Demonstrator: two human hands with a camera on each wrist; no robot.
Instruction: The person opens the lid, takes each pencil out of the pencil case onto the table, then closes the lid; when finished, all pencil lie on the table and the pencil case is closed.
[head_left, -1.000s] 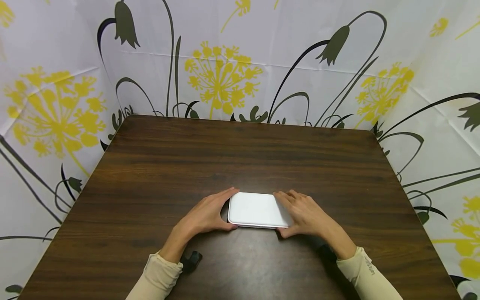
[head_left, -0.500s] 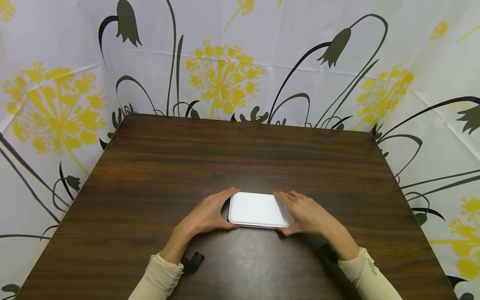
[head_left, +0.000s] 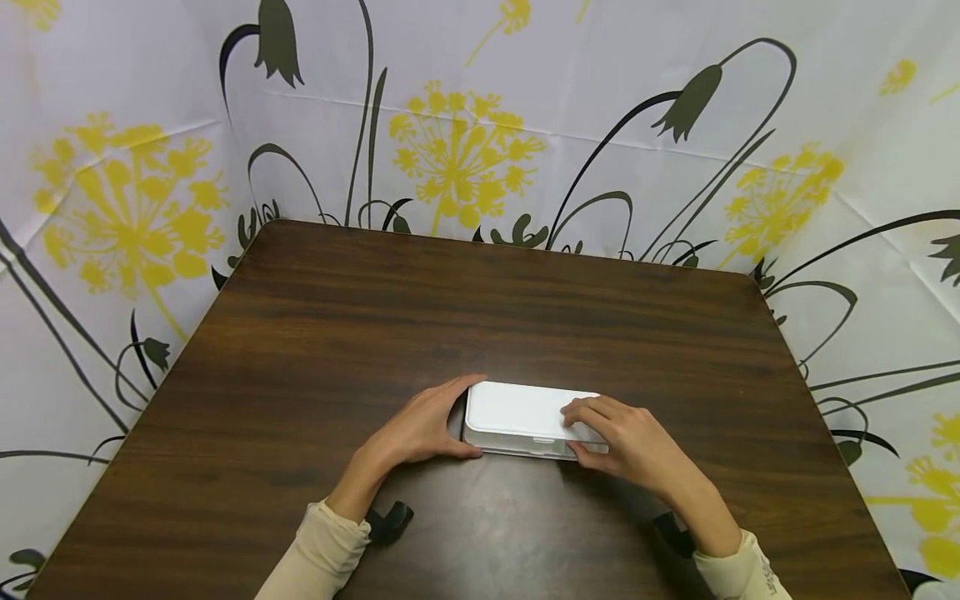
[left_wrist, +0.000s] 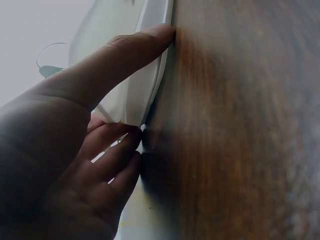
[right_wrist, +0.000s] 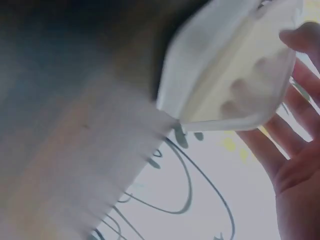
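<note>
A white lidded case (head_left: 510, 442) lies on the brown table, its long side towards me. My left hand (head_left: 420, 425) holds the left end, thumb at the near edge and fingers at the far corner. In the left wrist view, the thumb presses the side of the case (left_wrist: 145, 85). My right hand (head_left: 630, 437) grips the lid (head_left: 521, 407) at its right end, fingers over the top and thumb under the near edge. The lid is raised at the front and right, leaving a gap. In the right wrist view, finger shapes show through the tilted lid (right_wrist: 255, 95).
The brown wood-grain table (head_left: 360, 300) extends beyond and to both sides of the case. Behind and beside it hangs a white curtain (head_left: 600, 50) printed with yellow and grey flowers. A black wrist mount (head_left: 390, 523) sits under the left wrist.
The right hand has lifted the lid's right end and front edge, opening a gap above the base. The left hand has kept its hold. The head view has shifted slightly.
</note>
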